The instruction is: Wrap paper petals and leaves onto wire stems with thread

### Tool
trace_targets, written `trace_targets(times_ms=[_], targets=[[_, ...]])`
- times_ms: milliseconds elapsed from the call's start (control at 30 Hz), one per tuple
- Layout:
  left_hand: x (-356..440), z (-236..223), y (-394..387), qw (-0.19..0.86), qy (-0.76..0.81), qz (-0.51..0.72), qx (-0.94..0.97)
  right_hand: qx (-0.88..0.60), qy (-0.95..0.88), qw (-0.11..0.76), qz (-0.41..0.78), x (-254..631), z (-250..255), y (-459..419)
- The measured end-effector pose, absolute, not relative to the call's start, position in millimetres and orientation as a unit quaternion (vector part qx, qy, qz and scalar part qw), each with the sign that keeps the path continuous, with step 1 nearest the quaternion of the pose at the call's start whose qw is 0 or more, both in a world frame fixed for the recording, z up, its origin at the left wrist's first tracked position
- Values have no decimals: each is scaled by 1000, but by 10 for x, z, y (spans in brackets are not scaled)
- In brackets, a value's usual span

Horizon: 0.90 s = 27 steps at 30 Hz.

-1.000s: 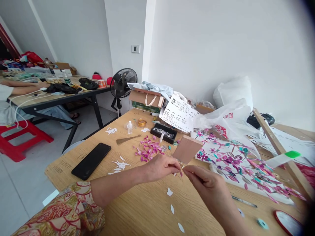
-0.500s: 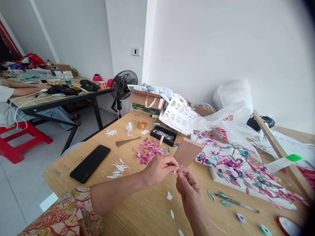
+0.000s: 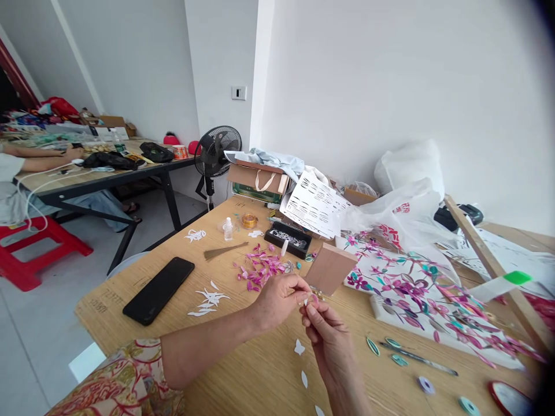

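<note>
My left hand [image 3: 277,301] and my right hand [image 3: 332,335] meet over the table with their fingertips pinched close together. Between them is a small pink petal [image 3: 314,299] with a bit of white at its edge, held by the right thumb and finger. What the left fingertips grip is too small to make out. Just beyond lies a pile of pink petals [image 3: 262,263]. White paper cut-outs [image 3: 210,299] rest left of my forearm, and a few white leaf-shaped pieces [image 3: 299,346] lie below my hands. A small wooden board [image 3: 331,268] leans behind my fingers.
On the left is a black phone [image 3: 159,290]. A glue bottle [image 3: 228,228] and a black tray [image 3: 288,239] stand farther back. White foam with purple flowers [image 3: 403,289], a pen [image 3: 420,358] and thread spools [image 3: 468,405] occupy the right. A person's arms [image 3: 41,162] show at another table.
My right hand has shifted slightly left and its fingers have turned around the pink petal, showing more of it. My left hand stays nearly in place, still pinched.
</note>
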<state>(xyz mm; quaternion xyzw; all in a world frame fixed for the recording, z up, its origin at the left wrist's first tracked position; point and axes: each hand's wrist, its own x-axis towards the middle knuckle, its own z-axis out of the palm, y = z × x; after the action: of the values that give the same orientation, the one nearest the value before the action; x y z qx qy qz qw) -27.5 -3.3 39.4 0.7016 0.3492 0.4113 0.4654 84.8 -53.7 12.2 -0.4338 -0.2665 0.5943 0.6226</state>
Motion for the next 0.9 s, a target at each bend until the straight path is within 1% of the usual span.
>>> trace_targets(times_ms=[200,467,900], targets=[[-270,392,-35,408,359,420,727,-416,-244,644,595,829,115,-547],[-255,342,-30,361,355,410,759,-404,-202,663,597,814,51,-512],[-276,323,-17,344,345,394,780,-390,-187,668,605,826,3,-526]])
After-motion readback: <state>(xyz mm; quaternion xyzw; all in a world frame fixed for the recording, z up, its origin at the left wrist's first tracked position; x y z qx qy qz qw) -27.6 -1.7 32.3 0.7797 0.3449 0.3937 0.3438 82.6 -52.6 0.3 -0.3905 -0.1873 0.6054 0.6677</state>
